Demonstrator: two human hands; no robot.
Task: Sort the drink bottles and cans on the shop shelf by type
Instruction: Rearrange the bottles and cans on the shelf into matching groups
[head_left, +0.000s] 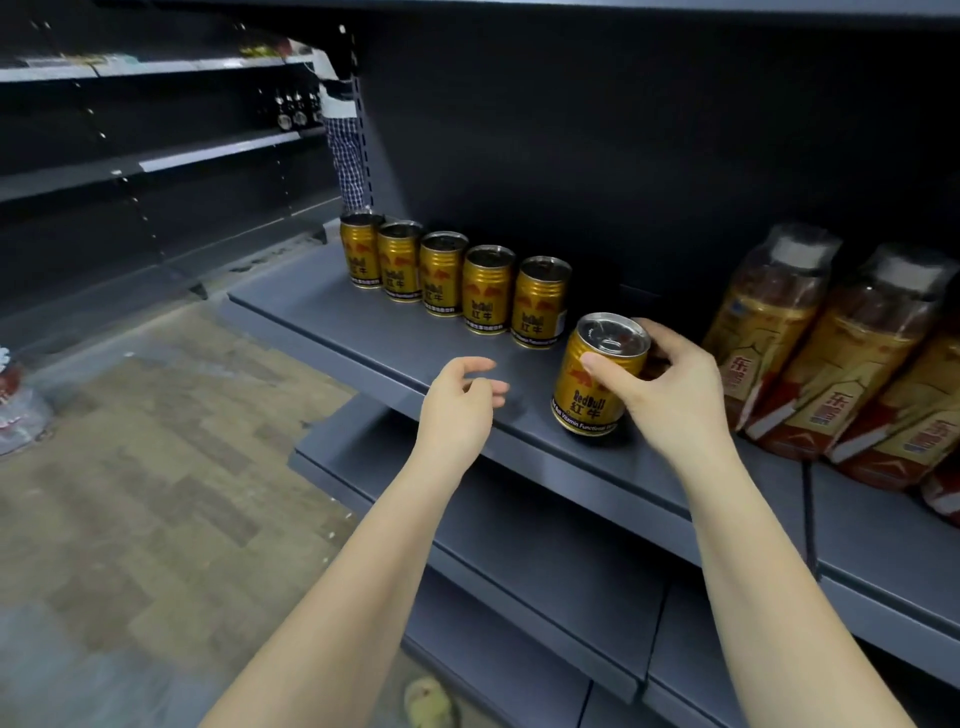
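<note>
From the head view, the right hand (670, 387) has its grip curled round a gold can (597, 376), thumb on the near side and fingers behind the rim, with the can tilted slightly and its base at or just above the grey shelf (395, 338), near the front edge. The left hand (460, 402) hovers apart from it to the left, grip loosely spread and holding nothing. A row of five matching cans (452, 275) runs along the far side of the shelf, leftward from just beyond the held one; tea bottles (810, 353) stand grouped on the right. To do this step well, I judge the can should go upright at the row's right end, just beside the last can, label facing front, leaving a clear gap from the bottles.
</note>
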